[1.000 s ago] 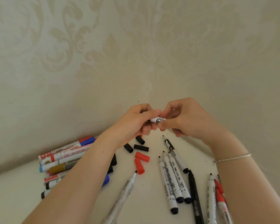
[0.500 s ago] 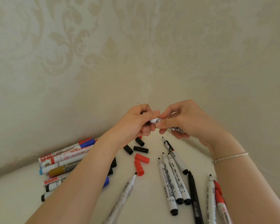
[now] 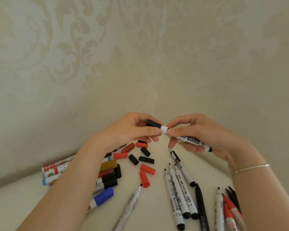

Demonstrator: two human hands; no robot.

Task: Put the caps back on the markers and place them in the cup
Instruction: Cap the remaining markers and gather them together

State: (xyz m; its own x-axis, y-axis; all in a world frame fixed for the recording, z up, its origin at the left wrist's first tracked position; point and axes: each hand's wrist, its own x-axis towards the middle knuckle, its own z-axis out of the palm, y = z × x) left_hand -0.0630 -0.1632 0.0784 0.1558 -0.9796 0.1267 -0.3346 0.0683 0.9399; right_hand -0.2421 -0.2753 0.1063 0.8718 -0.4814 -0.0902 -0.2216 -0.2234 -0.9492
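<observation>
**Whiteboard marker capped, held mid-air btwn both hands**

Whiteboard marker (image 3: 188, 138) sits in the air above the far part of the table (image 3: 157, 210), close to the wall corner, tilted down to the right. Right hand (image 3: 202, 134) curls round its white barrel, thumb and forefinger pinching near the cap end. Left hand (image 3: 132, 130) pinches the black cap (image 3: 153, 123), fingers curled; cap looks seated on the marker's left end, seam just visible btwn the two thumbs.

Table, light-coloured, carries the rest. Capped markers (image 3: 105, 179) lie piled at left, partly under the left forearm: red, blue, gold, black caps. Uncapped markers (image 3: 178, 189) fan out near-right, tips pointing far; more at the right edge incl. red ones, partly hidden by the right forearm. One uncapped marker (image 3: 132, 202) lies alone near-centre.

Loose caps (image 3: 145, 170), red and black, scattered in the middle below the hands. Thin bracelet (image 3: 250, 168) on the right wrist.
</observation>
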